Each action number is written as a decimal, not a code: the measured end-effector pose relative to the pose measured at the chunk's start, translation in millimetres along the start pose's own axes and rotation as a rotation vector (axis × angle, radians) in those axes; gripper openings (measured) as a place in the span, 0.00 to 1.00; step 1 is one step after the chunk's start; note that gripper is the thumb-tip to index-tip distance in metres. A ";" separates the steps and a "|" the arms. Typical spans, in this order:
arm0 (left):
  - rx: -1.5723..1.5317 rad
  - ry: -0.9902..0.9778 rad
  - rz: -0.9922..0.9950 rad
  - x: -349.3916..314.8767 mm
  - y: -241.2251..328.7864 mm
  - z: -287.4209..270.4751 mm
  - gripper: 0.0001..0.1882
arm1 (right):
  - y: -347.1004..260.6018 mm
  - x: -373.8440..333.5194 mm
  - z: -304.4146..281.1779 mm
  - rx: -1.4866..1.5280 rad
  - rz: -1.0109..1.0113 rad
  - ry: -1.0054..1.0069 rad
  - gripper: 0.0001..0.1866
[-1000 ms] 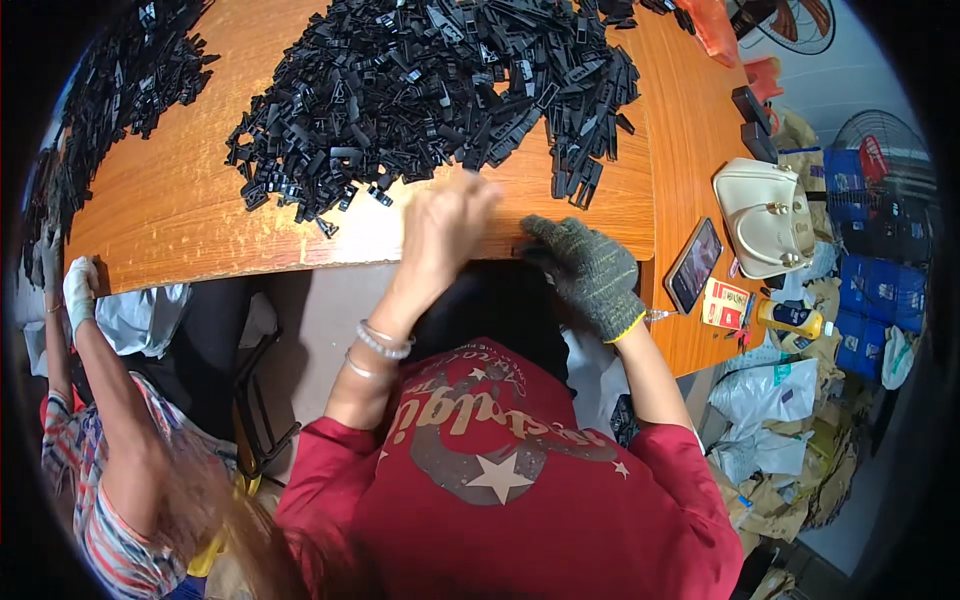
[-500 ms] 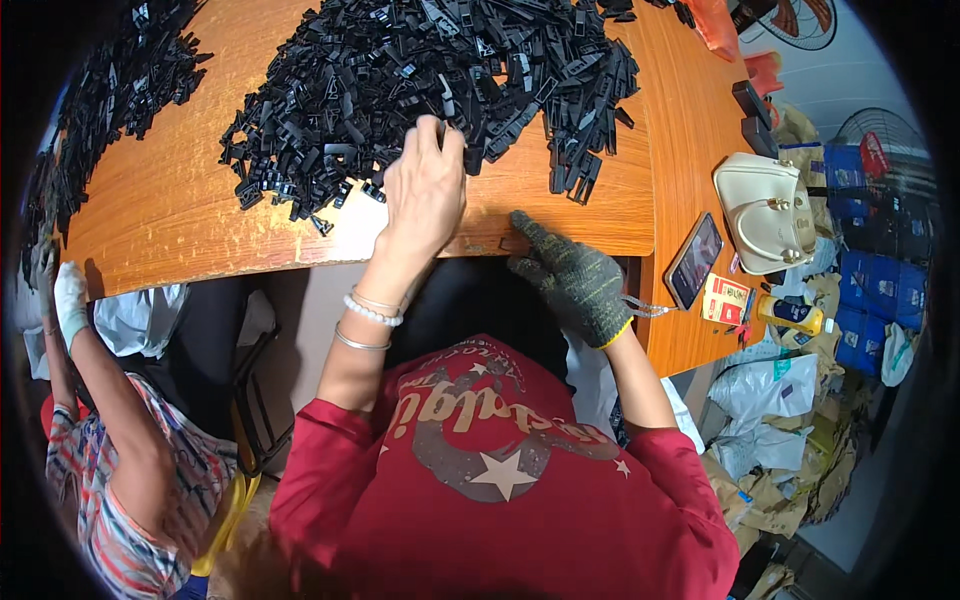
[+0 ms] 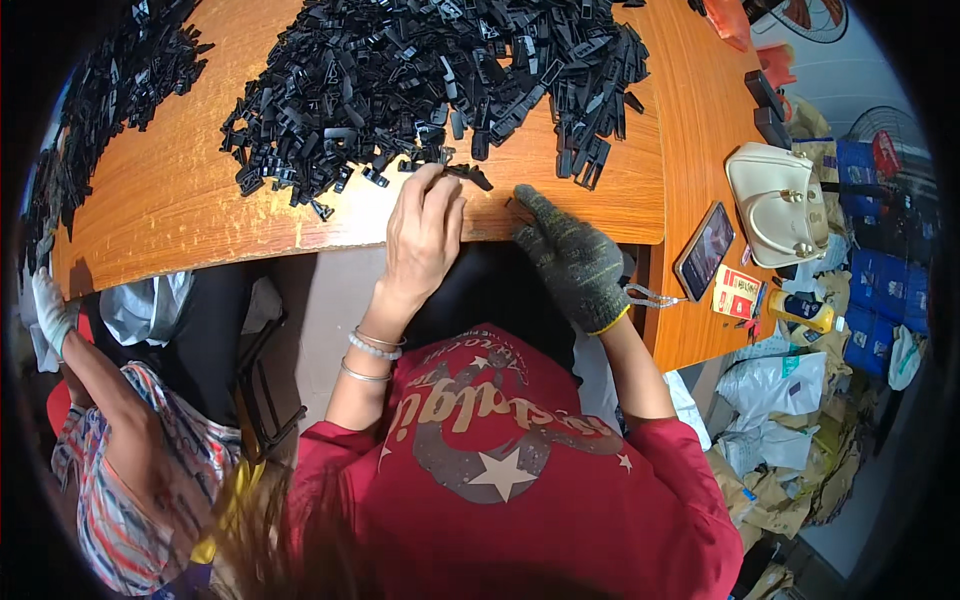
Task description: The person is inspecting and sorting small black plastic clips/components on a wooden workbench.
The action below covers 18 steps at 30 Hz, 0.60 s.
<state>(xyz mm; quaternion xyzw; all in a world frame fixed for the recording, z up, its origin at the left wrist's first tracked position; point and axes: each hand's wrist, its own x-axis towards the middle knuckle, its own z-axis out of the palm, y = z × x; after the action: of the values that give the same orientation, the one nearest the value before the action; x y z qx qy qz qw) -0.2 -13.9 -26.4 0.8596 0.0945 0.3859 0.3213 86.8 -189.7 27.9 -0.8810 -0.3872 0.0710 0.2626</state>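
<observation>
Small black plastic parts lie in a large pile [image 3: 370, 90] on the wooden table [image 3: 190, 180]. My bare left hand [image 3: 425, 225], with bracelets at its wrist, is by the pile's near edge. Its fingers are bent and close together, with their tips on a few loose black plastic parts [image 3: 468, 176]. To the right, my right hand [image 3: 575, 265] wears a dark speckled glove with a yellow cuff and rests at the table's front edge. Its fingers are curled round a small dark thing, mostly hidden, whose kind I cannot make out.
Another pile of black parts [image 3: 130, 75] lies at the far left, where a co-worker's white-gloved hand [image 3: 50, 310] rests at the table edge. On the right are a phone [image 3: 705, 252], a cream handbag [image 3: 775, 205], a red-and-white packet [image 3: 738, 292] and a yellow bottle [image 3: 805, 311].
My left hand has drawn back from the pile toward the table's front edge, with a few black parts now loose at its fingertips. My right hand has stayed nearly in place.
</observation>
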 end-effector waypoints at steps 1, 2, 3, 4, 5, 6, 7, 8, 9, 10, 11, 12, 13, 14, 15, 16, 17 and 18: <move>-0.004 0.017 -0.007 0.6 0.7 -0.3 0.14 | -1.1 -0.1 -1.9 0.001 0.001 -0.001 0.23; -0.003 0.015 -0.008 2.2 1.2 -1.9 0.14 | -3.5 0.4 -6.0 0.018 0.055 -0.025 0.22; 0.016 0.043 0.011 4.1 1.4 -4.0 0.14 | -5.4 0.9 -9.0 0.034 0.109 -0.048 0.21; 0.033 0.071 0.030 5.2 1.7 -4.8 0.14 | -5.8 1.1 -11.1 0.032 0.110 -0.048 0.21; 0.028 0.102 0.017 4.8 1.4 -5.3 0.13 | -6.0 1.6 -12.8 0.073 0.132 -0.038 0.21; 0.067 0.101 0.015 4.1 -0.6 -7.3 0.12 | -5.6 1.8 -13.9 0.114 0.153 -0.028 0.21; 0.106 0.099 0.015 3.3 -2.9 -9.6 0.12 | -2.5 1.0 -12.5 0.114 0.155 -0.027 0.21; 0.126 0.103 -0.035 3.0 -3.0 -10.7 0.11 | 3.2 -0.7 -9.7 0.119 0.129 0.015 0.20; 0.125 0.103 -0.034 3.2 -1.9 -12.2 0.11 | 6.5 -1.8 -8.4 0.124 0.103 0.058 0.20; 0.134 0.031 -0.091 5.0 0.2 -15.1 0.11 | 7.2 -2.1 -8.2 0.124 0.103 0.058 0.20; 0.143 -0.040 -0.147 6.3 1.4 -16.8 0.11 | 7.7 -2.2 -8.0 0.145 0.118 0.070 0.20; 0.143 -0.040 -0.147 6.8 1.1 -16.8 0.11 | 8.1 -2.3 -7.9 0.165 0.134 0.082 0.19; 0.121 -0.115 -0.090 7.2 0.6 -16.8 0.10 | 7.1 -1.4 -9.0 0.165 0.132 0.081 0.19; 0.097 -0.189 -0.033 8.3 1.0 -17.2 0.09 | 5.2 0.1 -11.4 0.117 0.117 0.061 0.19; 0.062 -0.234 0.004 8.6 5.9 -16.5 0.09 | 4.3 1.0 -12.7 0.068 0.101 0.041 0.19; 0.026 -0.300 0.019 10.3 10.8 -17.3 0.10 | 4.4 1.3 -13.7 0.065 0.103 0.042 0.19; -0.011 -0.366 0.034 11.6 14.1 -17.1 0.12 | 5.0 2.3 -14.6 0.071 0.084 -0.006 0.19; -0.020 -0.387 0.050 10.5 13.3 -12.1 0.12 | 5.2 3.0 -15.5 0.077 0.064 -0.053 0.18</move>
<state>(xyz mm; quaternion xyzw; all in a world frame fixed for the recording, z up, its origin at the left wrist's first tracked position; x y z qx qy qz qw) -2.9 -14.1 -5.8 0.9166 0.0058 0.2222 0.3322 97.3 -196.8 38.6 -0.8800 -0.3626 0.1175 0.2834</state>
